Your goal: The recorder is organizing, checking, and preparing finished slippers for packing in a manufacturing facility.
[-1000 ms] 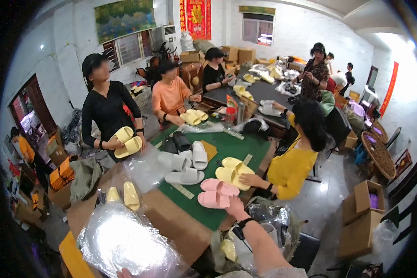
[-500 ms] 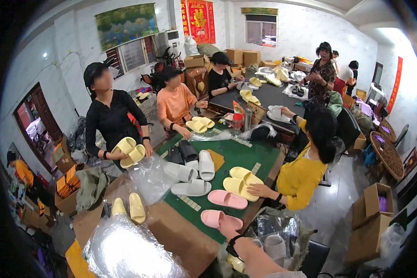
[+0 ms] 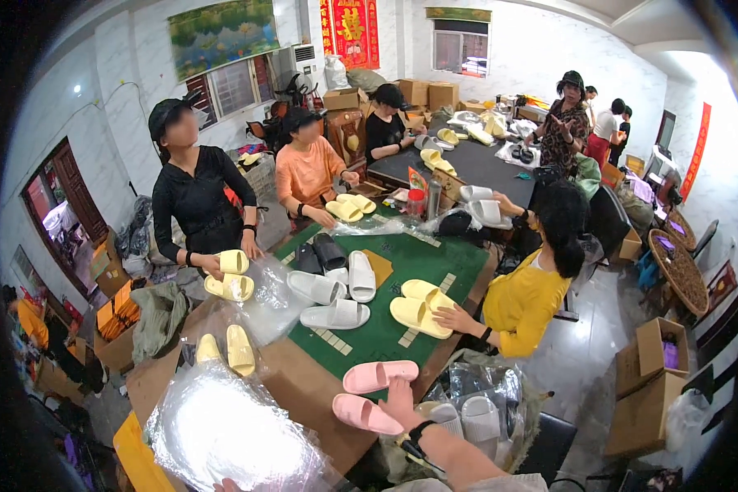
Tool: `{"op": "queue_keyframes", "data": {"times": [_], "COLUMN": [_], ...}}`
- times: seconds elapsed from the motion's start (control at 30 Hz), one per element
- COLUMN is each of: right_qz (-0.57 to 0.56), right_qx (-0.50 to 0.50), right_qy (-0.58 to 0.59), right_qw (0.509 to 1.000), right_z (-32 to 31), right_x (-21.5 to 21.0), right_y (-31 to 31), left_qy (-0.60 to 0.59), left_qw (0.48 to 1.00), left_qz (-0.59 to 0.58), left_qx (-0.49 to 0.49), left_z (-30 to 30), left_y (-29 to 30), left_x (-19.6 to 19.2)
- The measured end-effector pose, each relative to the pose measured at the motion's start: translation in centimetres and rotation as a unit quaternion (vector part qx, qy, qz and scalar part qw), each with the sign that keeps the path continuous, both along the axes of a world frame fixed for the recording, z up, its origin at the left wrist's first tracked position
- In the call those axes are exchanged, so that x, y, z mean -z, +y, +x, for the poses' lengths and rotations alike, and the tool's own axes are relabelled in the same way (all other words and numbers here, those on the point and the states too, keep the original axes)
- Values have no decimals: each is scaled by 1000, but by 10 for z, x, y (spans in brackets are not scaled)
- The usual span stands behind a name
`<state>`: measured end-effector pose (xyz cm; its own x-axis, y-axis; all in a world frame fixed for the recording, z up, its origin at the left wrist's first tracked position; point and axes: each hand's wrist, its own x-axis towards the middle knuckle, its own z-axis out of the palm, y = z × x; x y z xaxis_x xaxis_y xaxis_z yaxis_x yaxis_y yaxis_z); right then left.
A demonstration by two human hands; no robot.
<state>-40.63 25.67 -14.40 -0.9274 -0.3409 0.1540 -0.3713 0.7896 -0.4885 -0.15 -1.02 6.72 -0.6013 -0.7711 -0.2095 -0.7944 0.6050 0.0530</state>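
Observation:
A pair of pink slippers (image 3: 375, 376) lies side by side at the near corner of the green mat (image 3: 336, 344). My right hand (image 3: 398, 402) is closed on the pair at their right side; its fingertips are partly hidden among the slippers. Only a few fingertips of my left hand (image 3: 228, 485) show at the lower edge, by a stack of shiny clear plastic bags (image 3: 221, 426). What those fingers do is hidden.
Grey slippers (image 3: 336, 314), black slippers (image 3: 328, 251) and yellow slippers (image 3: 421, 309) lie on the mat. A person in yellow (image 3: 525, 307) touches the yellow pair. Another in black (image 3: 201, 197) holds yellow slippers. Bagged slippers (image 3: 477, 418) are beside my right forearm.
My right hand has moved left, bringing the two pink slippers closer together and nearer to me. Fingertips of my left hand have come in at the lower edge. The person in black has lowered the yellow slippers.

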Motion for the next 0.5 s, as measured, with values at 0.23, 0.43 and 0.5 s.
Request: {"op": "queue_keyframes", "data": {"times": [0.23,0.43,0.5], "right_qz": [125,269,256], "right_qx": [-46,-94,-89], "right_qy": [-135,-23,-28], "right_qw": [982,958,962], "right_z": [-12,41,58], "right_x": [-7,15,15], "right_y": [-16,-55,-50], "left_qy": [5,16,22], "left_qw": [1000,1000,999], "left_qz": [2,6,27], "left_qx": [-7,6,0], "left_z": [-3,-3,-7], "left_y": [-1,-10,-3], "left_x": [-3,9,6]}}
